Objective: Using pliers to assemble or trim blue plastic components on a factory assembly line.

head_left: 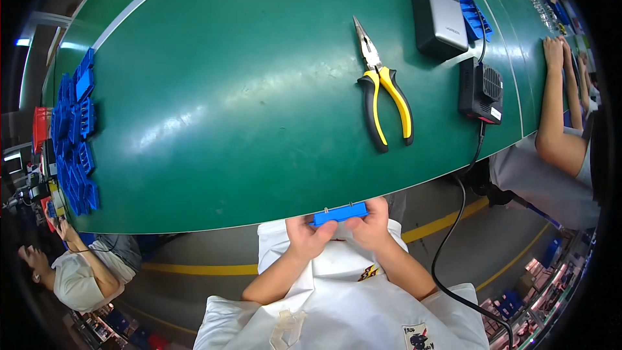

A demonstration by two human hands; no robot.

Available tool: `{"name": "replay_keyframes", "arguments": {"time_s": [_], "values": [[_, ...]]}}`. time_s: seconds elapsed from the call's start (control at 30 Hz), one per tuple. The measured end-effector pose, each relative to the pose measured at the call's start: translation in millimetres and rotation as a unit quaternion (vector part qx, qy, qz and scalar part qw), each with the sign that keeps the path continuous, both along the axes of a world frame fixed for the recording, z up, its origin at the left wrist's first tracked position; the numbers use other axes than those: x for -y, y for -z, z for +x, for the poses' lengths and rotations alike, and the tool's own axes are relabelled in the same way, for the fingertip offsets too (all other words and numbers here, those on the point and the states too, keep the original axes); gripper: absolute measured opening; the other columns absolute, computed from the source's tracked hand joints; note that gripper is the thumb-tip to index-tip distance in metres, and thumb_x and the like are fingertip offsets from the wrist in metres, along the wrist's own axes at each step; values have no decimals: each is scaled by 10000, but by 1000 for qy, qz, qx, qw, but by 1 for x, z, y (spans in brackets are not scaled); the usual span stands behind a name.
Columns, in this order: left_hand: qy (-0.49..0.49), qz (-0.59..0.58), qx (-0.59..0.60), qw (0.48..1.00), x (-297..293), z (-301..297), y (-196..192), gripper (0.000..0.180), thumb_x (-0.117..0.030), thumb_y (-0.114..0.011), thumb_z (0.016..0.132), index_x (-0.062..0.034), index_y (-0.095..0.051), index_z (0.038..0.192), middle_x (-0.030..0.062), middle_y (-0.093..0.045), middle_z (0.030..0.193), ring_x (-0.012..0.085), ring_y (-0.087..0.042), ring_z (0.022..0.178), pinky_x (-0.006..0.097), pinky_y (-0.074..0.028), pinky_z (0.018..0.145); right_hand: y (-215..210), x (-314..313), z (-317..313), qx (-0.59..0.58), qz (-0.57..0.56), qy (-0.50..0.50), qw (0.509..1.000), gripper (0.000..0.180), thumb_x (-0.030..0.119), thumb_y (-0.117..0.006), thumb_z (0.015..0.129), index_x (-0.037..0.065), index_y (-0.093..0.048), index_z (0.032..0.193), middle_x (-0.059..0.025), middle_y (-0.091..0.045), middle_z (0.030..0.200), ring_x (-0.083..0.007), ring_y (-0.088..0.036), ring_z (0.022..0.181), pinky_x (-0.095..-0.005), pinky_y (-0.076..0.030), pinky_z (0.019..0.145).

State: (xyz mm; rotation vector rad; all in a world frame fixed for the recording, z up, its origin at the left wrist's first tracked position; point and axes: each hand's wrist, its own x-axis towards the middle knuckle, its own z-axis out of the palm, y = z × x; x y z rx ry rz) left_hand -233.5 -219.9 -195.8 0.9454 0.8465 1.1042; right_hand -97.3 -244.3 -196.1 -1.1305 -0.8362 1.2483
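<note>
Two hands meet at the near edge of the table: left hand (310,233) and right hand (370,223) each pinch one end of a small blue plastic part (339,213), held level just below the table rim, in front of the person's white shirt. Part is a flat, elongated bar, bright blue, with a short pale pin showing at its upper left; finer detail is too small to tell. Labels: a white sticker sits on the lower right corner of the small black fan unit (481,91); the dark grey box (437,11) beyond it carries pale print on its top face. A black cable (464,188) runs from the fan unit off the table edge and down toward the floor. Yellow-handled long-nose pliers (380,88) lie mid-table, jaws pointing away, well apart from the hands. Many more blue parts are stacked along the far left edge (76,129); a few lie just behind the grey box (475,18). Surface: green mat table (227,104), glossy, with glare patches. Floor is grey with a yellow line (194,268). Another person's arm (556,110) rests on the right end of the table; a further person sits at lower left (78,272).
</note>
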Motion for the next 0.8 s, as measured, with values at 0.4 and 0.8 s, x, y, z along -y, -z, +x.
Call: {"name": "replay_keyframes", "arguments": {"time_s": [0.4, 0.8], "values": [[-88, 1, -61, 994, 6, 13, 7, 362, -207, -625, 789, 34, -597, 1058, 127, -595, 1061, 218, -567, 954, 363, -445, 847, 10, -7, -7, 105, 75, 37, 991, 576, 488, -749, 758, 11, -623, 1054, -80, -639, 1026, -189, -609, 893, -321, -483, 777], [29, 12, -78, 996, 12, -11, 2, 509, -413, -626, 896, 23, -576, 1153, 98, -629, 1049, 161, -577, 930, 300, -458, 802, -19, 0, 9, 81, 4, -79, 994, 284, 220, -681, 858, -6, -640, 1025, -97, -662, 912, -195, -623, 787, -290, -487, 725]]}}
